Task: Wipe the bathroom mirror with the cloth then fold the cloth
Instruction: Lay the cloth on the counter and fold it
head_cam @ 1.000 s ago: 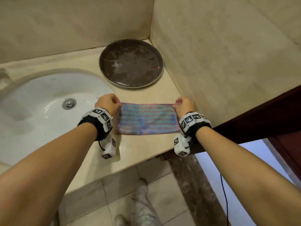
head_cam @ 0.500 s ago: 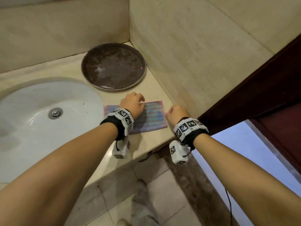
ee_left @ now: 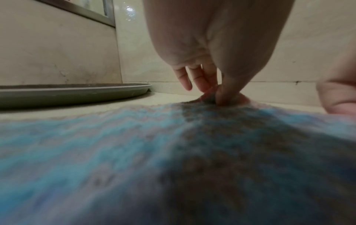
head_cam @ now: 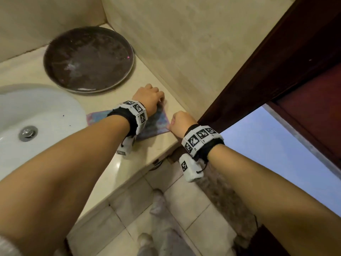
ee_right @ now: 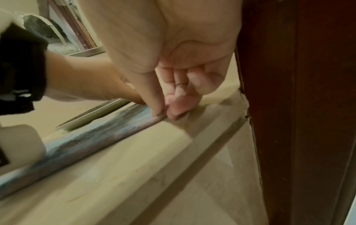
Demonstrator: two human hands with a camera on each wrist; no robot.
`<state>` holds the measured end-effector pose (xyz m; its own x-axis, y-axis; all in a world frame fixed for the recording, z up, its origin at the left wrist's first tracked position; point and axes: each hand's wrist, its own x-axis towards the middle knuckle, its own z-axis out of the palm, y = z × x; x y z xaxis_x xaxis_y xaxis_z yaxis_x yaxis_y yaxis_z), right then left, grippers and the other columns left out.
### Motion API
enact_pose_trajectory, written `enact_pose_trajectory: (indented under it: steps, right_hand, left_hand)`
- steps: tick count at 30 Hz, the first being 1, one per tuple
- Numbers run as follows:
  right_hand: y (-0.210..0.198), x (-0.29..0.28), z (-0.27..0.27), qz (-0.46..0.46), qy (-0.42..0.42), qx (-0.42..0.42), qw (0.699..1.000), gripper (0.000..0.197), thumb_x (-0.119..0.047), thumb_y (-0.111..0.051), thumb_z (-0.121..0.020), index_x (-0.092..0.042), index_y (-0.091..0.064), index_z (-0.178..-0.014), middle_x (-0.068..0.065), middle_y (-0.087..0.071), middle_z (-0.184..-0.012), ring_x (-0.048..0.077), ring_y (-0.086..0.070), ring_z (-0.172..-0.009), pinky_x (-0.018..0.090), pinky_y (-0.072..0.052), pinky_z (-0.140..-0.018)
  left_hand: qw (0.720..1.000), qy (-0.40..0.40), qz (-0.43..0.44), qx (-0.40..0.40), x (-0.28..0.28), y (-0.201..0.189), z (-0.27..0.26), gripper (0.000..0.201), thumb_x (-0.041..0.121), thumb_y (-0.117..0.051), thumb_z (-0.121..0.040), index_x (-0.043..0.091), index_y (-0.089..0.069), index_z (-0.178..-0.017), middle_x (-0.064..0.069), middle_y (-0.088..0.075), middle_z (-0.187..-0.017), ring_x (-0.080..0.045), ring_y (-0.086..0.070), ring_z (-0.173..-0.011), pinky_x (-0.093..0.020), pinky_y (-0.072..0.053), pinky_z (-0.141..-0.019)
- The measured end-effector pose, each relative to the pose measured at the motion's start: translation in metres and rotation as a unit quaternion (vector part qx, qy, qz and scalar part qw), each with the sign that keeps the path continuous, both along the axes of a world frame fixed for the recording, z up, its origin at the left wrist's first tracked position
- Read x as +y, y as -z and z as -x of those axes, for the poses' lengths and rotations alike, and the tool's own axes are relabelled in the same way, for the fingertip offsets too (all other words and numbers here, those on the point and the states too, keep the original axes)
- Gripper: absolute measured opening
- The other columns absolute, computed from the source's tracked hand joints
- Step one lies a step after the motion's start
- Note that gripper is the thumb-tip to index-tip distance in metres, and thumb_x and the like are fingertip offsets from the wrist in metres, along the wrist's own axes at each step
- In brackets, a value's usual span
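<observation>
cloth (head_cam: pixel 156 124) flat on counter (head_cam: pixel 103 100) between sink (head_cam: pixel 36 111) and wall, looks mid-fold | left hand (head_cam: pixel 149 97) pinching far corner | right hand (head_cam: pixel 181 121) pinching near corner | wiping presumably done, fold not finished yet

The cloth (head_cam: pixel 156 124) lies mid-frame on the worktop (head_cam: pixel 114 100), below the tray (head_cam: pixel 88 59), right of the sink (head_cam: pixel 42 117).

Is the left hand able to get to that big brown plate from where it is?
Probably yes. The left hand pinches the cloth just beside the brown plate, with only bare counter between them. It would have to let go of the cloth first.
</observation>
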<state>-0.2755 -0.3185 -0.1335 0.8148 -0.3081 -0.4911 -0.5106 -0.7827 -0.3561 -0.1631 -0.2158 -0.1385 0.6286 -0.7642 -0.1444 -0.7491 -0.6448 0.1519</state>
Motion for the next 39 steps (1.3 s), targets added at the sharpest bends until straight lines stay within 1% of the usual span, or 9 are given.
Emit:
enact_pose_trajectory:
  steps: [5, 9, 12, 15, 19, 24, 29, 34, 39]
  right_hand:
    - [-0.010, 0.006, 0.005, -0.004, 0.013, -0.034, 0.999, 0.006, -0.011, -0.056, -0.085, -0.011, -0.062, -0.085, 0.014, -0.065, -0.103, 0.033, -0.061, -0.095, 0.031, -0.047, -0.076]
    - [-0.022, 0.016, 0.007, -0.051, 0.010, -0.068, 0.996, 0.032, -0.009, -0.064, -0.078, -0.022, -0.043, -0.059, 0.003, -0.061, -0.083, 0.026, -0.058, -0.083, 0.025, -0.038, -0.064]
    - [-0.035, 0.040, 0.007, -0.090, -0.023, -0.102, 0.990, 0.024, -0.004, -0.061, -0.075, -0.020, -0.047, -0.065, -0.004, -0.052, -0.067, 0.021, -0.053, -0.070, 0.025, -0.038, -0.058]
    - [-0.046, 0.073, 0.004, -0.154, -0.076, -0.129, 0.977, 0.021, -0.002, -0.062, -0.078, -0.018, -0.049, -0.077, -0.002, -0.055, -0.071, 0.021, -0.056, -0.070, 0.031, -0.050, -0.067]
    - [-0.042, 0.127, -0.006, -0.201, -0.147, -0.134, 0.959, 0.023, -0.004, -0.063, -0.081, -0.019, -0.046, -0.079, -0.004, -0.051, -0.069, 0.016, -0.054, -0.067, 0.029, -0.050, -0.067]
    - [-0.021, 0.165, -0.010, -0.237, -0.146, -0.116, 0.954, 0.020, -0.007, -0.063, -0.083, -0.017, -0.047, -0.078, -0.007, -0.045, -0.061, 0.015, -0.046, -0.062, 0.032, -0.043, -0.066]
    - [-0.012, 0.164, -0.013, -0.191, -0.134, -0.135, 0.963, 0.008, -0.022, -0.056, -0.091, -0.014, -0.056, -0.091, -0.008, -0.048, -0.064, 0.014, -0.051, -0.066, 0.027, -0.045, -0.067]
    - [-0.015, 0.114, -0.040, -0.130, 0.009, -0.154, 0.979, 0.016, -0.024, -0.055, -0.091, -0.011, -0.058, -0.100, 0.006, -0.062, -0.088, 0.023, -0.058, -0.082, 0.030, -0.051, -0.077]
    - [-0.006, 0.098, -0.061, -0.112, -0.006, -0.095, 0.989, 0.031, -0.031, -0.058, -0.089, -0.010, -0.058, -0.112, 0.009, -0.064, -0.112, 0.027, -0.060, -0.102, 0.026, -0.043, -0.081]
  left_hand:
    - [0.995, -0.031, 0.031, 0.085, 0.005, -0.011, -0.007, 0.023, 0.003, -0.056, -0.082, 0.010, -0.067, -0.101, -0.013, -0.059, -0.109, -0.032, -0.048, -0.106, -0.038, -0.040, -0.084]
    - [0.993, -0.044, 0.061, 0.086, 0.030, -0.031, -0.014, 0.019, 0.001, -0.057, -0.081, 0.011, -0.070, -0.090, -0.011, -0.064, -0.102, -0.030, -0.051, -0.102, -0.039, -0.043, -0.086]
    - [0.998, -0.029, 0.043, 0.046, 0.060, -0.045, -0.019, 0.010, 0.011, -0.063, -0.082, 0.015, -0.070, -0.087, -0.008, -0.064, -0.101, -0.029, -0.050, -0.099, -0.041, -0.044, -0.085]
    - [0.999, -0.037, 0.029, 0.021, 0.095, -0.054, -0.020, 0.006, 0.016, -0.066, -0.082, 0.016, -0.070, -0.086, -0.008, -0.061, -0.105, -0.030, -0.048, -0.098, -0.043, -0.045, -0.084]
    - [0.994, -0.103, 0.026, 0.011, 0.158, -0.052, -0.016, 0.009, 0.012, -0.068, -0.079, 0.014, -0.072, -0.087, -0.010, -0.059, -0.108, -0.033, -0.048, -0.101, -0.041, -0.044, -0.082]
    - [0.988, -0.151, 0.029, 0.024, 0.194, -0.034, -0.009, 0.017, 0.004, -0.064, -0.080, 0.009, -0.072, -0.095, -0.016, -0.061, -0.108, -0.036, -0.051, -0.104, -0.040, -0.044, -0.083]
    - [0.965, -0.233, 0.043, 0.113, 0.210, -0.014, 0.001, 0.049, -0.010, -0.043, -0.083, 0.013, -0.059, -0.123, -0.013, -0.055, -0.124, -0.032, -0.050, -0.114, -0.040, -0.042, -0.095]
    - [0.939, -0.297, 0.089, 0.145, 0.194, -0.014, -0.002, 0.029, 0.019, -0.050, -0.094, 0.011, -0.059, -0.120, -0.012, -0.065, -0.114, -0.029, -0.058, -0.104, -0.036, -0.044, -0.092]
    - [0.945, -0.277, 0.036, 0.172, 0.174, -0.020, -0.011, 0.027, 0.011, -0.061, -0.086, 0.009, -0.064, -0.112, -0.014, -0.065, -0.110, -0.029, -0.058, -0.102, -0.030, -0.043, -0.087]
